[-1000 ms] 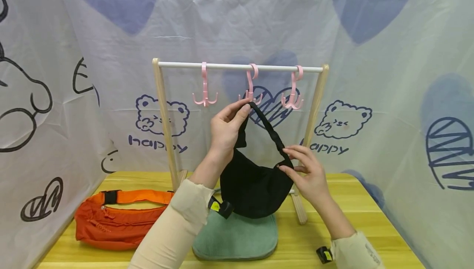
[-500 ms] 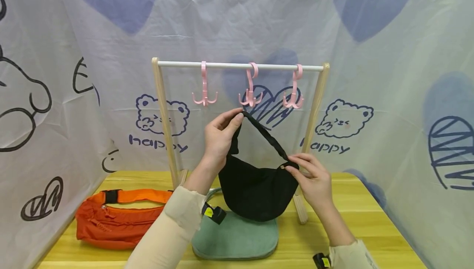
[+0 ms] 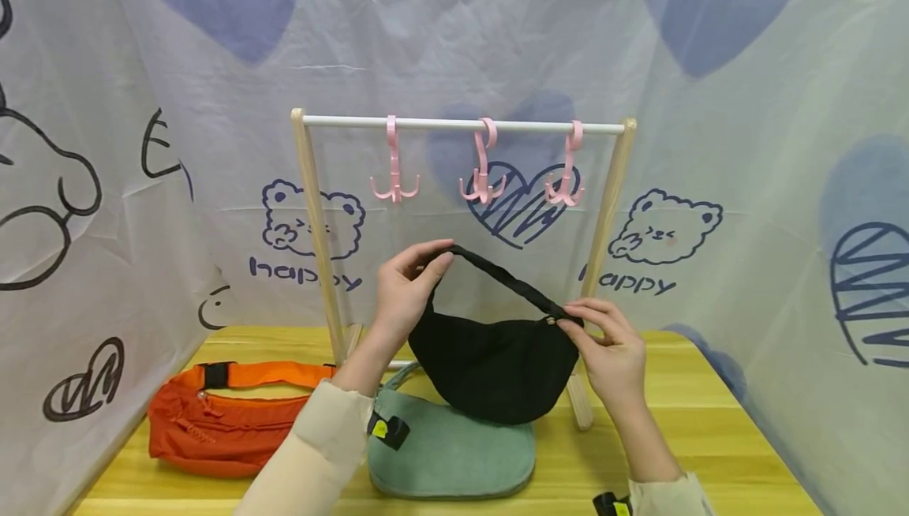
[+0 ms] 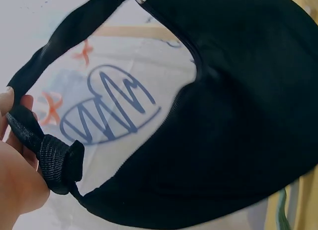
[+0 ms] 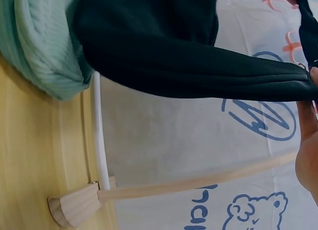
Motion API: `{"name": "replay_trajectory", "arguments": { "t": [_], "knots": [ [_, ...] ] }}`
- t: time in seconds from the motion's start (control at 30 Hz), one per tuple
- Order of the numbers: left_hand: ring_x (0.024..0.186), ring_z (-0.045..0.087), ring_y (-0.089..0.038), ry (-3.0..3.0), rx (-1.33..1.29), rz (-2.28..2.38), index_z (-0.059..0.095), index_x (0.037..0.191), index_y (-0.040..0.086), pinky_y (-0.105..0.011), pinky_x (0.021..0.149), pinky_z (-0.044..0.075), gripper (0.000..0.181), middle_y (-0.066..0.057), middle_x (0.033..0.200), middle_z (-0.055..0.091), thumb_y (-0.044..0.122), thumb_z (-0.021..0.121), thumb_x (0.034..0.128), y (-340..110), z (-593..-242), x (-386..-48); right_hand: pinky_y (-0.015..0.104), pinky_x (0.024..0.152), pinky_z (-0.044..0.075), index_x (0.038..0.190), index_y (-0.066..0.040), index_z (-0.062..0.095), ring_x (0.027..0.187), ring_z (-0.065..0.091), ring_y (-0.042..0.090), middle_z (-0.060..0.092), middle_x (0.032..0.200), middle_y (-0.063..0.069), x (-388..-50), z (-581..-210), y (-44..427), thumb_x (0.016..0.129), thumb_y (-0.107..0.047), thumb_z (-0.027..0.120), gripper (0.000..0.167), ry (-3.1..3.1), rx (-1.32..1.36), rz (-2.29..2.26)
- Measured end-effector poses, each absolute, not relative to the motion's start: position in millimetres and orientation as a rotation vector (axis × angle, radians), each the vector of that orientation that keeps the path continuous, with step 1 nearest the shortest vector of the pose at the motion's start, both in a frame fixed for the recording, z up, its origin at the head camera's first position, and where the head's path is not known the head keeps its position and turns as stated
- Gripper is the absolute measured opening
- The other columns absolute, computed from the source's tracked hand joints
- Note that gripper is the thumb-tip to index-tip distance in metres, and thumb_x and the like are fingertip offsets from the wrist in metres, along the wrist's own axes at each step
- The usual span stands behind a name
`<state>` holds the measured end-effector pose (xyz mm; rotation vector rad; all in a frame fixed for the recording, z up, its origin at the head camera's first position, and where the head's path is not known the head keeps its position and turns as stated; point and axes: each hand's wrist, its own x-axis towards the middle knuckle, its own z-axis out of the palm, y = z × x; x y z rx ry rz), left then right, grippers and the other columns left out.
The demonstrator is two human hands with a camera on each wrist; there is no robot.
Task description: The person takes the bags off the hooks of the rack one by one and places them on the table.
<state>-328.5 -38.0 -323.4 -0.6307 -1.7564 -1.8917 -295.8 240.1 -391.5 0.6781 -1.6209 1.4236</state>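
Note:
A black shoulder bag (image 3: 497,366) hangs between my two hands, in front of the rack and below its hooks. My left hand (image 3: 403,289) pinches the strap (image 3: 497,273) near its upper left bend, thumb against fingers. At the strap's right end, where it meets the bag, my right hand (image 3: 611,346) pinches the fabric beside the zipper end. In the left wrist view a knotted strap part (image 4: 59,163) shows just beside the left hand. Along the bag's upper edge runs a zipper (image 5: 248,76) in the right wrist view.
A rack with a white bar (image 3: 440,125) carries a left pink hook (image 3: 394,173), a middle one (image 3: 482,177) and a right one (image 3: 566,173). On the wooden table (image 3: 682,421) lie an orange waist bag (image 3: 220,433) and a green bag (image 3: 447,453), the latter partly behind the black bag.
Both hands have lowered the black bag away from the middle hook. The left hand moved down and left, the right slightly right and down. The strap now slants more flatly.

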Motion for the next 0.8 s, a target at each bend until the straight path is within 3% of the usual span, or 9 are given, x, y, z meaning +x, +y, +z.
{"name": "replay_trajectory", "arguments": {
  "t": [0.17,0.47,0.8],
  "knots": [
    [0.088,0.068,-0.013,-1.867,-0.645,-1.810,0.078,0.120,0.005,-0.022,0.075,0.050,0.023,-0.011,0.117,0.075,0.012,0.074,0.0979,-51.4,-336.4,-326.8,0.017,0.071,0.059,0.099,0.013,0.076,0.103,0.068,0.015,0.071,0.108,0.016,-291.9,-390.5,238.5,0.075,0.031,0.074,0.030,-1.583,0.670,1.455],
    [0.090,0.063,-0.018,-2.040,-0.723,-1.654,0.078,0.121,0.010,-0.024,0.072,0.050,0.023,-0.007,0.120,0.075,0.014,0.074,0.0986,-67.9,-356.2,-322.3,0.019,0.077,0.059,0.099,0.020,0.072,0.105,0.068,0.019,0.071,0.110,0.013,-285.6,-386.9,235.8,0.075,0.033,0.070,0.027,-1.461,0.708,1.584],
    [0.103,0.067,-0.021,-2.097,-0.755,-1.579,0.078,0.121,0.010,-0.029,0.084,0.057,0.022,-0.007,0.119,0.074,0.014,0.072,0.0995,-72.1,-383.9,-318.2,0.019,0.080,0.059,0.101,0.023,0.070,0.105,0.070,0.020,0.071,0.111,0.013,-283.2,-388.5,232.8,0.077,0.033,0.069,0.026,-1.381,0.714,1.676]
  ]
}}
